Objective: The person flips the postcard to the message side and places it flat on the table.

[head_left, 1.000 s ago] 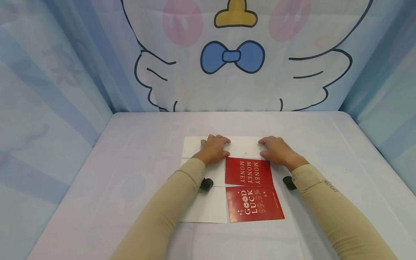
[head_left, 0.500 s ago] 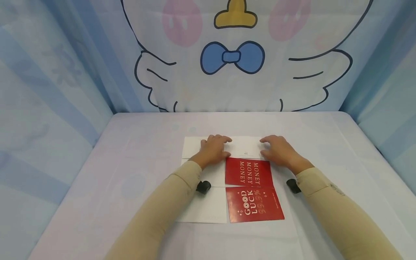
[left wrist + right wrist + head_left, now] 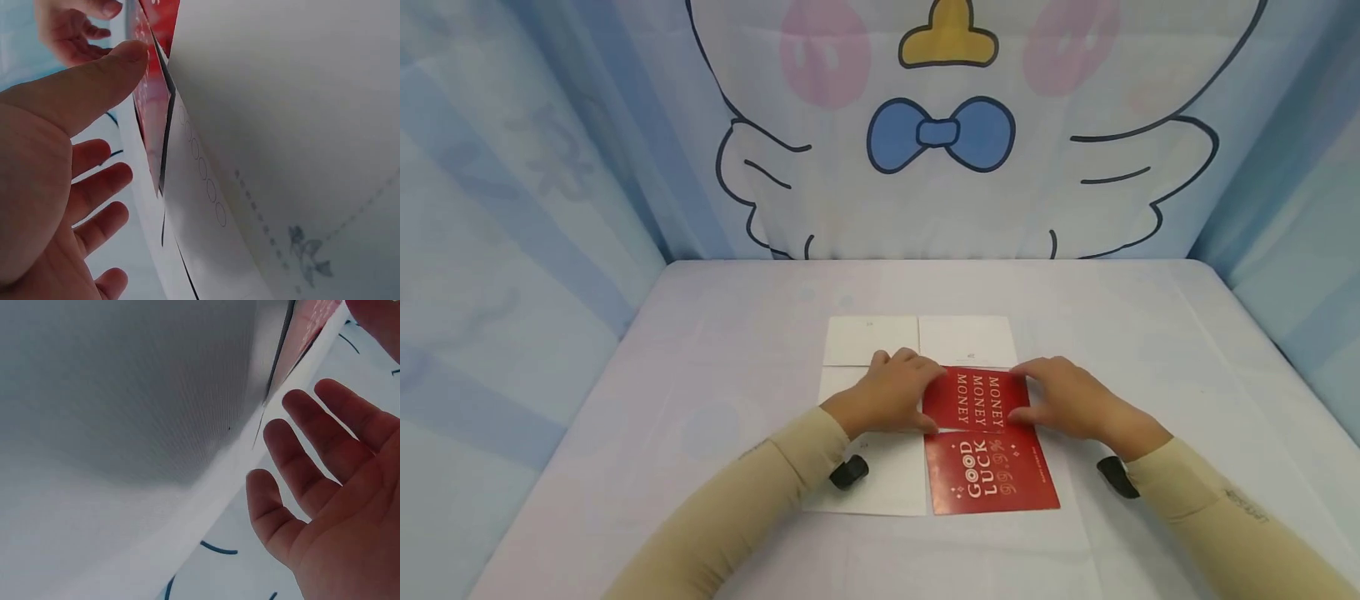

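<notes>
A red card point(image 3: 977, 392) printed "MONEY" lies flat between my two hands. My left hand point(image 3: 891, 393) is at its left edge, fingers spread and relaxed; in the left wrist view, the thumb point(image 3: 128, 59) reaches the red card's edge. On the card's right side, my right hand point(image 3: 1071, 400) has its thumb and fingertips at the edge, loosely bent. Below it lies a second red card point(image 3: 992, 487), marked "GOOD LUCK 99.9%". Whether the fingertips press on the card or only hover cannot be told.
Two white cards point(image 3: 966, 337) lie side by side beyond the red ones. More white cards point(image 3: 880, 492) lie to the left, partly under my left hand and sleeve. A pale cloth point(image 3: 737, 333) covers the table, and a printed curtain point(image 3: 940, 208) hangs behind it.
Both hands have moved from the far white cards back toward the body, to the sides of the "MONEY" card. The far white cards are now uncovered. The cards look unmoved.
</notes>
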